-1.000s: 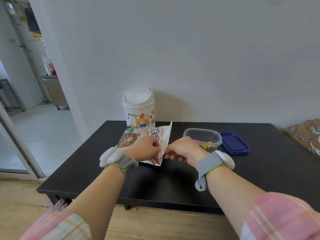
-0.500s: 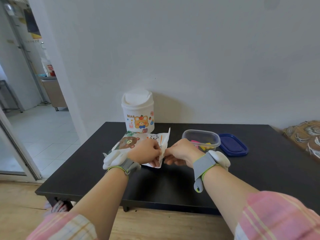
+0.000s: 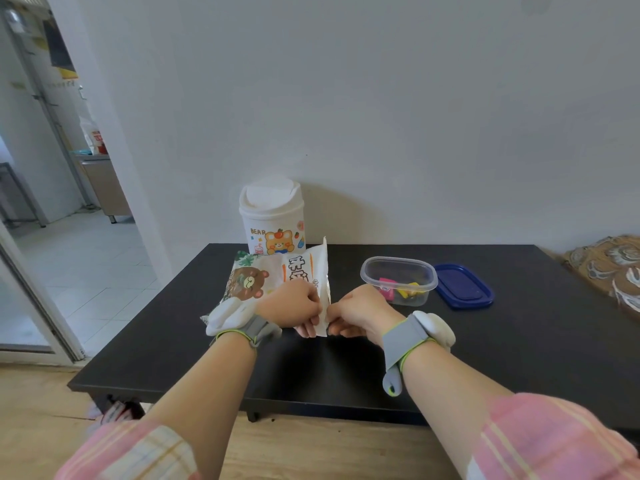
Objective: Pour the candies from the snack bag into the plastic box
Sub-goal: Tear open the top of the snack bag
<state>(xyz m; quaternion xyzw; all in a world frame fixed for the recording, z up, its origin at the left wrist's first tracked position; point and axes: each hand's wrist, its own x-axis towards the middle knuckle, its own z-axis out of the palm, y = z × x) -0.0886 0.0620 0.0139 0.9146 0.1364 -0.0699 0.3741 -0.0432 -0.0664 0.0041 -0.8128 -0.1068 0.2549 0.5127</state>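
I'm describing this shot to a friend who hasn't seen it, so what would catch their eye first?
Probably the two hands meeting at the table's middle, left hand and right hand both pinching the near edge of a white snack bag printed with a brown bear. Just right of them sits an open clear plastic box already holding a few bright candies, its blue lid lying beside it. Behind the bag stands a white bear-print bin against the wall.

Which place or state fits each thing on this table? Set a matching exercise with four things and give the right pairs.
Things:
1. snack bag
2. plastic box
3. blue lid
4. white bin

Places or states:
A. flat on the table, right of the box
B. pinched at one edge by both hands
C. at the back edge, by the wall
D. open, a few candies inside

Pairs: 1-B, 2-D, 3-A, 4-C
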